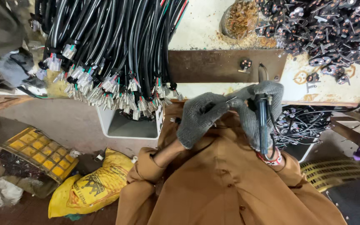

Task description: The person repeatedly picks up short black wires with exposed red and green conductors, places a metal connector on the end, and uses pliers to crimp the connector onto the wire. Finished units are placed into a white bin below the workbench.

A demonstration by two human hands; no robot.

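From the head camera, we see our gloved left hand [201,118] pinching a thin wire [231,99] at chest height. Our gloved right hand [261,112] is closed around a blue-handled soldering iron [263,125], touching the left. Beyond, black cable bundles [113,50] hang over the workbench [201,29], with small black connectors [326,29] heaped at right.
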